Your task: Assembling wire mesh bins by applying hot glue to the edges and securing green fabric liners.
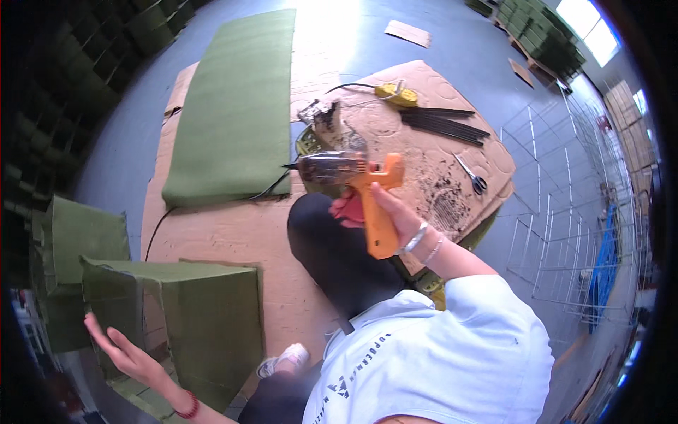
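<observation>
Our left hand (123, 350) rests open against a green felt-covered box (205, 318) at the cardboard sheet's (233, 233) near-left corner; our right hand (385, 215) grips an orange glue gun (353, 180) above its middle.

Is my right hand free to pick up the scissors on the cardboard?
Probably not as things stand: the right hand is gripping the orange glue gun, and the metal scissors lie apart from it, though nothing blocks the path.

We see a grey floor (459, 49), bright windows (590, 28) upper right, wire racks (565, 233) right, green stacks (537, 28) far off.
</observation>
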Motion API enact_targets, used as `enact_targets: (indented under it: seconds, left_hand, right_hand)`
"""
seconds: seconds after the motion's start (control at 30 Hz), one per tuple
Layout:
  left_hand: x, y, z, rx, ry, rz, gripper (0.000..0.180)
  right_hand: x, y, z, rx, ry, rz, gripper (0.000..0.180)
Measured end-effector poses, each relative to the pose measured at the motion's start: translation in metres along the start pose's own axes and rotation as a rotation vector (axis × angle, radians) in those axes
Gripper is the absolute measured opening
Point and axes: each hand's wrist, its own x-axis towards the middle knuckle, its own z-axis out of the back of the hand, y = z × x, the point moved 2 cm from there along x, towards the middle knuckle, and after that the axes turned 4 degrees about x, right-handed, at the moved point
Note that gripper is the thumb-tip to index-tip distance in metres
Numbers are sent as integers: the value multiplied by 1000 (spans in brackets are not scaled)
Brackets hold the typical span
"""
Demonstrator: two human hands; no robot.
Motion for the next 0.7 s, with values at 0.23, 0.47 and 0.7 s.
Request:
enact_targets:
  seconds: [0.23,0.47,0.7]
  left_hand:
    - [-98,-156,-120,-1144,956,193,72]
    - [-124,-177,-150,-1315,711,537,67]
    - [-108,-118,-144,-1184,766,589,52]
  right_hand:
    - [29,-62,-82,-8,110,80,64]
    - [48,-53,-80,-470,283,164,40]
    - [54,135,126,-1641,-721,789,11]
